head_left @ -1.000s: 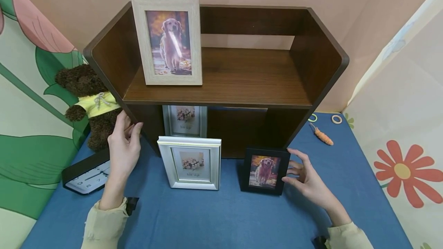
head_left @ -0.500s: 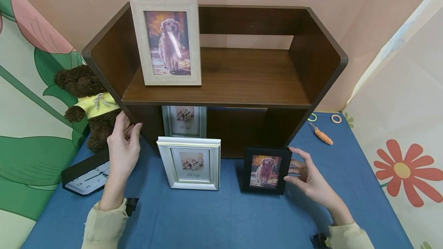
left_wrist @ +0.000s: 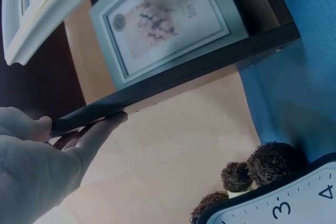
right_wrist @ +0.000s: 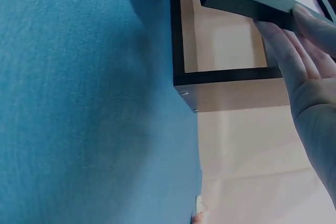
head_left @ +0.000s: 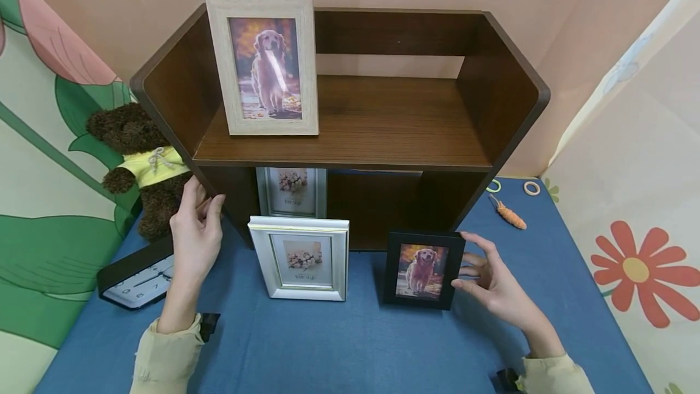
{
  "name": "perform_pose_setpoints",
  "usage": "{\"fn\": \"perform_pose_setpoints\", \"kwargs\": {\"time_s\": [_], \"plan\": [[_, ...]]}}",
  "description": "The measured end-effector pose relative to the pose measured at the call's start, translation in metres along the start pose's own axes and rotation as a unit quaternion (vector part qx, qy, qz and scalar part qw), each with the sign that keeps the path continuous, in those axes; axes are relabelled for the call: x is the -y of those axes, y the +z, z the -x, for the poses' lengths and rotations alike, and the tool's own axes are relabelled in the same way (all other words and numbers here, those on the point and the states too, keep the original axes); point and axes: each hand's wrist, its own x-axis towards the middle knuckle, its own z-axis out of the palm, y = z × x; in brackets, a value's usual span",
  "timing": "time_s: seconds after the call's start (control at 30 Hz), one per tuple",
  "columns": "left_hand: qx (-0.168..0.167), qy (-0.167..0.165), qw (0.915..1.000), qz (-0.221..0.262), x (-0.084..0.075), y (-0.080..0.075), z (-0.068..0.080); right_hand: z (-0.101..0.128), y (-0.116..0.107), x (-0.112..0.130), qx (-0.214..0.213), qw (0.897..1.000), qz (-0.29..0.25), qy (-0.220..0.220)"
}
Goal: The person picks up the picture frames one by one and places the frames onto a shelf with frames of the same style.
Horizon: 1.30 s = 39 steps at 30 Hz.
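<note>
My left hand (head_left: 195, 230) pinches the left side panel of a dark brown wooden shelf (head_left: 394, 120); in the left wrist view the thumb and fingers lie on either side of the panel edge. By its right side, my right hand (head_left: 494, 275) holds a small black photo frame (head_left: 389, 269) with a dog picture, thumb in front and fingers behind. The frame stands before the shelf's lower right part. A silver-white photo frame (head_left: 339, 260) with a flower print stands to its left. Behind that, a grey-green photo frame (head_left: 321, 193) sits in the lower compartment, partly hidden.
A large whitish photo frame (head_left: 309, 72) stands on the upper board at left. Left of the shelf are a brown teddy bear (head_left: 155, 166) in yellow and a black-rimmed clock (head_left: 139, 281). A toy carrot (head_left: 511, 217) and two rings lie on the blue cloth (head_left: 328, 351) at right.
The black photo frame and my right hand have shifted slightly to the right. My left hand keeps its place on the shelf panel.
</note>
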Motion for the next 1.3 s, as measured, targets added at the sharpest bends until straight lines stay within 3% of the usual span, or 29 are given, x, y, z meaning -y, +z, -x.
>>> {"fn": "perform_pose_setpoints", "kwargs": {"time_s": [1.3], "plan": [[-0.002,-0.005,1.0,-0.004,0.001,0.001,0.001,0.0,0.001,0.027,-0.014,1.0,-0.011,-0.019]]}}
